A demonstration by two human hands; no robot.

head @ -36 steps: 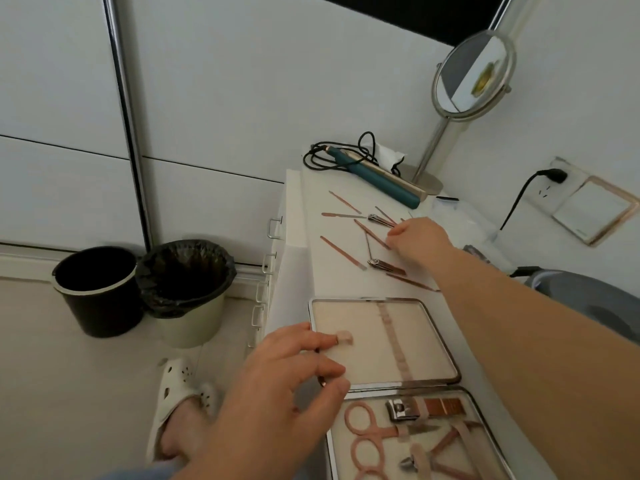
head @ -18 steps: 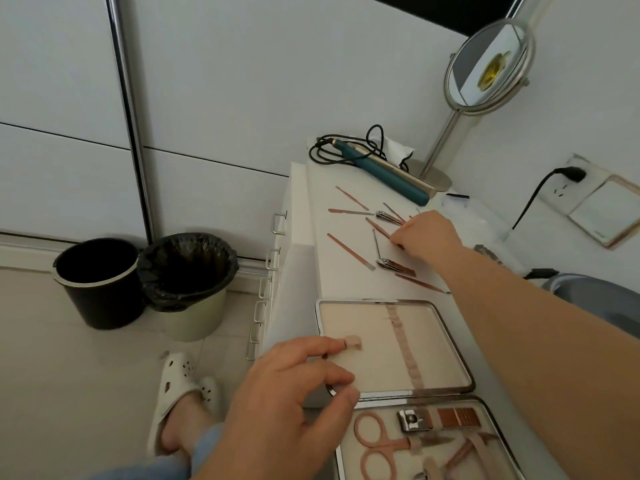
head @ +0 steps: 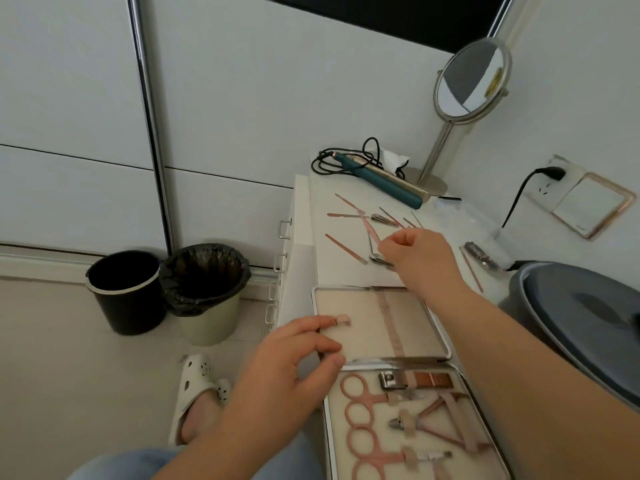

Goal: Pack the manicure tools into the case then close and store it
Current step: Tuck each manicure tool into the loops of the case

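Right hand (head: pixel 414 258) pinched narrow on thin, stiff rose-gold metal manicure stick (head: pixel 366 226): probably light, slippery, best gripped mid-shaft; left hand (head: pixel 291 372) spread, steadying open silver-rimmed beige case (head: pixel 446 336).

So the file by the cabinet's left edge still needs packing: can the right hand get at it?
Probably yes: the right hand hovers just right of that file, with only bare cabinet top between them.

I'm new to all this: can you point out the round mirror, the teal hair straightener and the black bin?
Round mirror (head: pixel 471 81), head view, on the glass.
Teal hair straightener (head: pixel 384 183), head view, mid-body.
Black bin (head: pixel 130 308), head view, outer wall.
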